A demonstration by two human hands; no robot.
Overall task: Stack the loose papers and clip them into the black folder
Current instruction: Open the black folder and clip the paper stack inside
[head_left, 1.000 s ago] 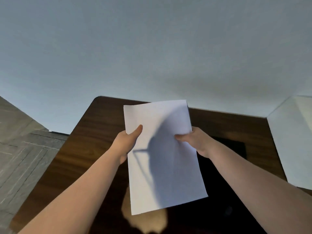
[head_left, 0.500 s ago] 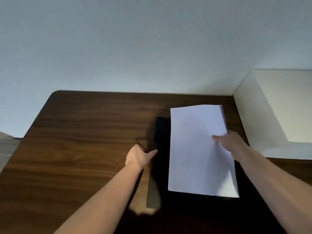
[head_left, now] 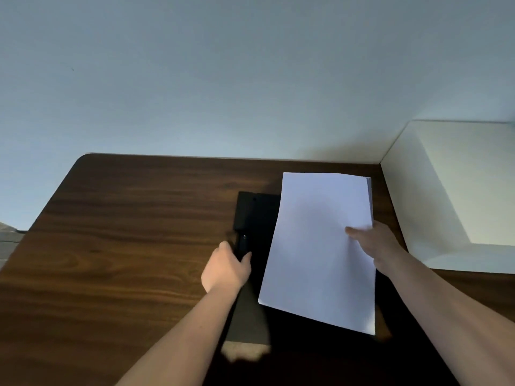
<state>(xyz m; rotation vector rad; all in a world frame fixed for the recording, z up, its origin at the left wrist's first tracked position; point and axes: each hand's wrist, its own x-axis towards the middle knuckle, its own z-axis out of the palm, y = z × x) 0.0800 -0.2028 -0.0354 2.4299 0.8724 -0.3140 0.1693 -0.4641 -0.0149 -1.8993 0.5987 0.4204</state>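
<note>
Holding position over a dark wooden table (head_left: 117,246), head view, items as follows.

Item one — stack of white papers (head_left: 320,246): several sheets squared together, the layered edges visible at the far right corner. The stack is tilted, its near left corner lowest, and it sits above the black folder (head_left: 256,215) toward the table's right edge. Most of the folder is covered by the sheets; whether the stack's near edge touches the folder cannot be told.

Item two — right hand (head_left: 373,243): grasping the papers at the middle of their right edge, thumb laid on the top sheet, remaining fingers hidden beneath. The stack extends away from this grip to the left, to the far side and to the near side.

Item three — left hand (head_left: 225,271): curled around a slim dark part at the folder's left side, thumb toward the papers, fingers on the outer side. This appears to be the clip (head_left: 244,245), though the detail is too dark to be sure. The hand is just beside the papers' left edge, not touching them.

Item four — black folder: lying flat near the table's far right corner, its far left corner exposed, its near portion lost in shadow.

Item five — pale wall (head_left: 250,79) behind the table's far edge; a white ledge (head_left: 459,190) at the right.
</note>
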